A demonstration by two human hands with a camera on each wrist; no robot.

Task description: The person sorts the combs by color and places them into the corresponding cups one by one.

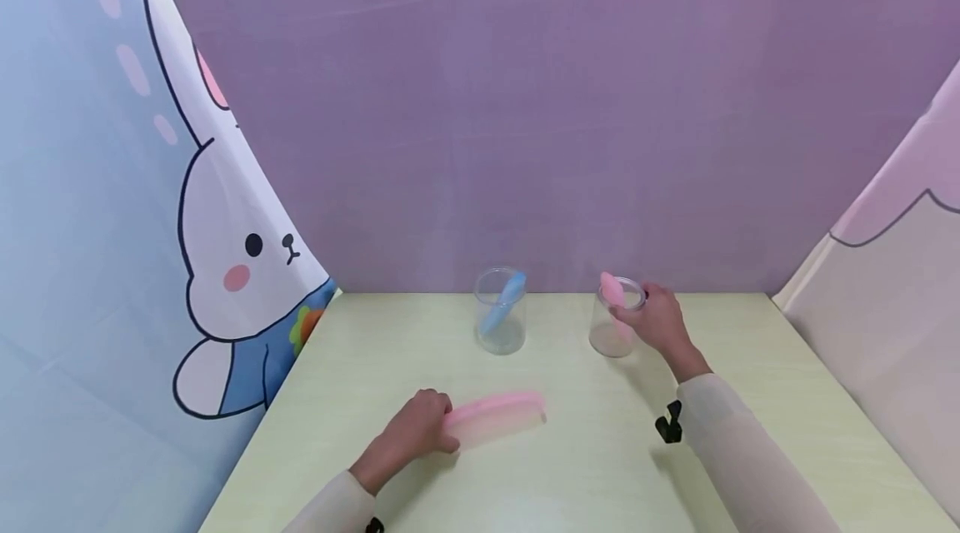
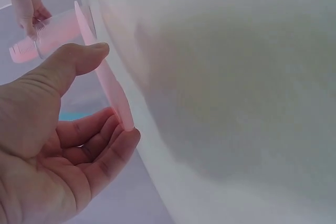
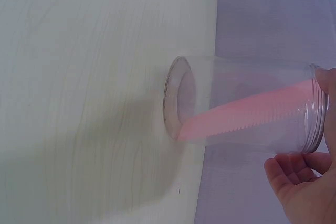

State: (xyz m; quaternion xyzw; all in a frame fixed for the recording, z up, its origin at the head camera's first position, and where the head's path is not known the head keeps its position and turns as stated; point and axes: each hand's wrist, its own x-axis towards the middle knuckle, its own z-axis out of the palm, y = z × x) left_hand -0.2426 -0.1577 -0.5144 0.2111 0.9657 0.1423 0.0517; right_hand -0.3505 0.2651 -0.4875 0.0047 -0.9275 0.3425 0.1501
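My left hand [image 1: 416, 427] pinches one end of a pink comb [image 1: 498, 406] between thumb and fingers, low over the table. The comb points right, its pale teeth facing me. At the back right, my right hand [image 1: 662, 323] grips the rim of a clear plastic cup [image 1: 602, 335]. Inside that cup a second pink comb [image 3: 247, 111] leans at a slant, teeth visible through the wall, its top above the rim. In the right wrist view the cup's base sits at the table surface, with the thumb and fingers at the rim.
Left of the gripped cup stands another clear cup [image 1: 487, 333], with a slim blue comb-shaped piece [image 1: 506, 300] leaning in it. The pale wood-grain table [image 1: 570, 475] ends at a purple cloth [image 1: 555, 141] behind. A rabbit-print cloth [image 1: 232, 291] hangs at the left.
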